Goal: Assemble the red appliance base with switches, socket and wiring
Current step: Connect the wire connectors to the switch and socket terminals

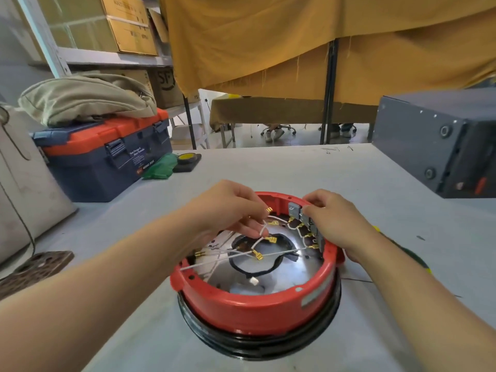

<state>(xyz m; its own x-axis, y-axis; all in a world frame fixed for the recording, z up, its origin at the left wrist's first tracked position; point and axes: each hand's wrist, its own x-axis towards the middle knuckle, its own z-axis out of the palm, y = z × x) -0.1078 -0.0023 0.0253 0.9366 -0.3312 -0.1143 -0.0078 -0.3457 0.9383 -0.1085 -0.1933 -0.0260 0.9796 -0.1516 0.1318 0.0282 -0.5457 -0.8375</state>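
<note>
The appliance base (pixel 255 304) is set on the table (pixel 268 167), near its front edge, at centre. Wires (pixel 268 255) are laid inside it, and switches (pixel 306 218) are seated against its far right wall. A toolbox (pixel 107 154) is placed at far left, a bag (pixel 86 100) on its lid. A metal box (pixel 434 140) is positioned far right

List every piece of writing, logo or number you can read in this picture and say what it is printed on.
"SF", partly cut off: on the cardboard box on the lower shelf.
White label on the toolbox: several lines of print, too blurred to read.
Printing on the upper cardboard boxes: too small and blurred to read.
Pen marks on the table: not legible.
Red base: no readable text.
</note>
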